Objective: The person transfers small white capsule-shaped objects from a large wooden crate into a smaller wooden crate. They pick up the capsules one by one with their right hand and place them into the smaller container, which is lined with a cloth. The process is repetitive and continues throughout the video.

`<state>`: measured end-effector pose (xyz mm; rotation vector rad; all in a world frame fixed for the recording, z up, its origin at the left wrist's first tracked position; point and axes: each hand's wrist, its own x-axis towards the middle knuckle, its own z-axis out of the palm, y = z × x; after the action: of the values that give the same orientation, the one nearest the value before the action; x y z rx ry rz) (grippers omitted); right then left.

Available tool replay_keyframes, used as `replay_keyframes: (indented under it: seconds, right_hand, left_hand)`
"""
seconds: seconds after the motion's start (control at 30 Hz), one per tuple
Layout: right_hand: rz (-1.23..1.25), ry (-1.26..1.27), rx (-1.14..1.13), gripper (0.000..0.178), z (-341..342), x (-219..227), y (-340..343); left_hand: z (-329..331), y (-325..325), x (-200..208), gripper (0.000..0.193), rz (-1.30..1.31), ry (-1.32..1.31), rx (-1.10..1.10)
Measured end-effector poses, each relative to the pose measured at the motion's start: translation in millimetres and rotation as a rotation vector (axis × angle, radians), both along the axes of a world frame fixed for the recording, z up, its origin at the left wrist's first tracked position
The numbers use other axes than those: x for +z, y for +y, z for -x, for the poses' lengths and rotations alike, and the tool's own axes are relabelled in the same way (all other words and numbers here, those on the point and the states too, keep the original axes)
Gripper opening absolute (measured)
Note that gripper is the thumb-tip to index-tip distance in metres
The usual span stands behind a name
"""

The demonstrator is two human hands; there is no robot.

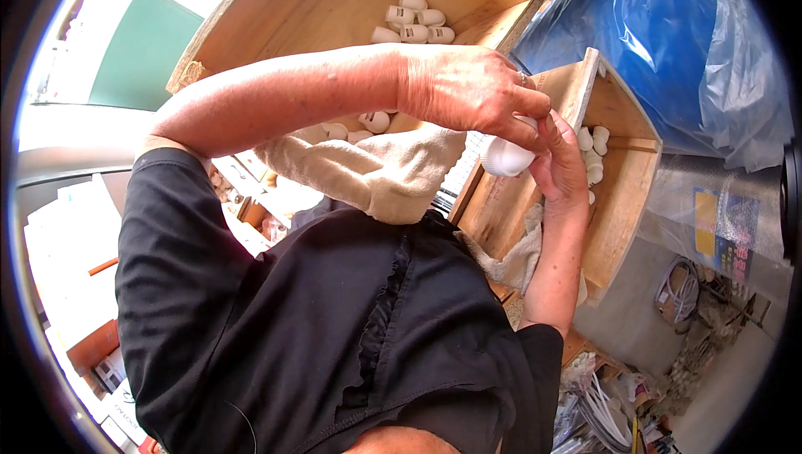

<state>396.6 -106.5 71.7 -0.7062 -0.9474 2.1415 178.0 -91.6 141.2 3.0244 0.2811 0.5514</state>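
Note:
Both my hands meet at the right of centre, around a white bulb-shaped piece [507,157] with a rounded, ribbed end. My left hand [472,91] reaches across from the left and pinches the piece from above with bent fingers. Against its other side, my right hand [558,157] is closed, its thumb and fingertips close to those of the left. Fingers hide part of the piece. In a wooden box [284,15] beyond my left forearm lie several similar white bulb-shaped pieces [415,32] with dark printed marks. More white pieces [594,153] lie in a second wooden box [625,212] at the right.
A beige cloth [368,172] hangs over the left box's near edge; another cloth [520,260] lies by my right forearm. Blue plastic sheeting [643,36] stands at the far right. Coiled cable [677,287] and clutter lie on the floor. A green panel [142,49] is at the left.

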Motion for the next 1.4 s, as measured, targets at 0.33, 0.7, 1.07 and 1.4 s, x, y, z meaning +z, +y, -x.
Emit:
replay_keyframes:
  seconds: [0.33, 0.7, 1.07, 1.4]
  right_hand:
    - [0.022, 0.026, -0.025, 0.048, 4, 6, -2]
    - [0.034, 0.081, -0.185, 0.043, -1, -6, 12]
    - [0.006, 0.031, -0.182, 0.036, 2, -3, 10]
    - [-0.004, 0.027, -0.188, 0.038, 2, -2, 9]
  left_hand:
    - [0, -4, 4, 0.04, 0.155, -0.083, 0.037]
    - [36, 45, 7, 0.036, 0.461, -0.344, 0.429]
    - [165, 87, -57, 0.04, 0.439, -0.266, 0.881]
    - [201, 87, -151, 0.049, 0.532, 0.495, 1.288]
